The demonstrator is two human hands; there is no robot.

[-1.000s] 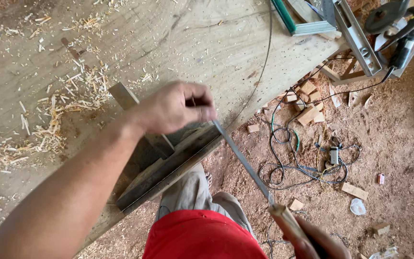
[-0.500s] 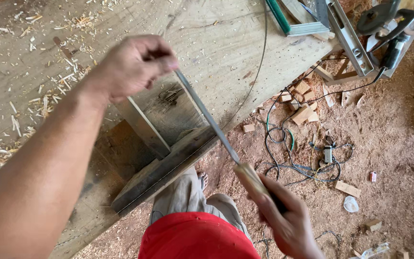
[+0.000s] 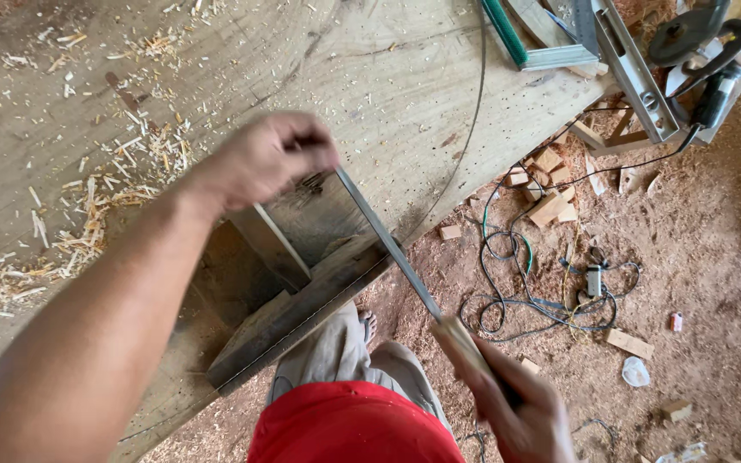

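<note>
A: On the bench edge, what's lying round the hands?

B: Wood shavings scattered over the left part of the bench top. Far end: a green-edged frame & a metal rail, w/ a power saw hanging past the bench corner. Down on the sawdust floor: wood offcuts and a tangle of cables. A thin curved line crosses the bench top, can't tell if it's wire or a mark.

A: Anything in the way?

B: Not really. The dark board sits along the bench edge, w/ a short upright piece behind it. The person's red shirt and grey trouser legs are just under it.

A: And the tool?

B: Long thin metal file, grey, running diagonally over the board's upper edge, touching it. Pale wooden handle at the near end.

A: Hands?

B: Left hand curled, fingers pinching the file's far tip over the bench. Right hand wrapped tight round the handle, out past the bench edge, above the floor. Left is a bit blurred.
</note>
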